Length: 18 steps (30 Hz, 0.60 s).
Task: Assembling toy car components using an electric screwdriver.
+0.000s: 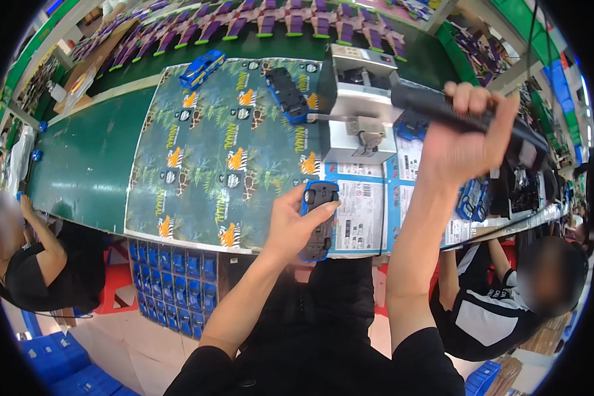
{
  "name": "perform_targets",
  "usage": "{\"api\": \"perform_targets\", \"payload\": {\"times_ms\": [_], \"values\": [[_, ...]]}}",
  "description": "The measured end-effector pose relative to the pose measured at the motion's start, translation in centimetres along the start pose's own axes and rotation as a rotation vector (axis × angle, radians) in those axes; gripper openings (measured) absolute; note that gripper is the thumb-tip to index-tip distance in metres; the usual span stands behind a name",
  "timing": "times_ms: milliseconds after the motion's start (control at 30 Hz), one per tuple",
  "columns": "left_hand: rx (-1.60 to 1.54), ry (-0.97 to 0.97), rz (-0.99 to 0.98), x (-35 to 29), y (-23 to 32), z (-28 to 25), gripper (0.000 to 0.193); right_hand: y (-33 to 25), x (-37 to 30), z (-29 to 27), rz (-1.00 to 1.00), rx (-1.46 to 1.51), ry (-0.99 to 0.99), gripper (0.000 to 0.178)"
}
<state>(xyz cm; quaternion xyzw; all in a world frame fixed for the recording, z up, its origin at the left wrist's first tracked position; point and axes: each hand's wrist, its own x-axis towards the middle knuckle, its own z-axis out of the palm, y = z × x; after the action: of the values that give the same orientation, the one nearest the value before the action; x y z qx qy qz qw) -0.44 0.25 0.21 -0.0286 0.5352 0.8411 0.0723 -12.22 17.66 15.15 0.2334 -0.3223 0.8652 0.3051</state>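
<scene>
My left hand [290, 228] grips a blue toy car [320, 228] over the near table edge, its black underside facing up and the thumb laid across it. Higher up on the right, my right hand [468, 142] is wrapped round a long black power screwdriver [422, 102], blurred by motion. The tool's dark body passes in front of a small white and metal box-shaped machine [360, 145], probably a screw feeder. Left of that machine, another toy car [287, 96] rests with its black underside up. A blue toy car [202, 69] stands on its wheels farther left.
Printed sheets [228, 148] cover the table, with its bare green top [92, 158] at left. More blue cars [472, 198] lie at right beside dark parts. A tray of blue pieces [171, 284] is below the near edge. People sit at left and right. Purple items line the far side.
</scene>
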Motion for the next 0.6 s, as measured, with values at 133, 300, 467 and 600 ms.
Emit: {"api": "perform_targets", "payload": {"times_ms": [133,300,467,600], "values": [[-0.012,0.019,0.01,-0.2,0.0,0.4,0.027,4.4,3.9,-4.4,0.08,-0.156,0.256,0.023],[-0.074,0.038,-0.034,-0.4,0.2,-0.1,0.032,2.3,3.7,-3.8,0.082,-0.058,0.251,0.021],[-0.081,0.019,0.026,-0.1,-0.9,-0.6,0.036,-1.9,-0.5,-1.9,0.195,-0.109,-0.05,0.015],[0.005,0.022,0.049,0.0,-0.9,-0.4,0.034,-0.2,-3.6,-0.8,0.114,-0.317,-0.073,0.014]]}}
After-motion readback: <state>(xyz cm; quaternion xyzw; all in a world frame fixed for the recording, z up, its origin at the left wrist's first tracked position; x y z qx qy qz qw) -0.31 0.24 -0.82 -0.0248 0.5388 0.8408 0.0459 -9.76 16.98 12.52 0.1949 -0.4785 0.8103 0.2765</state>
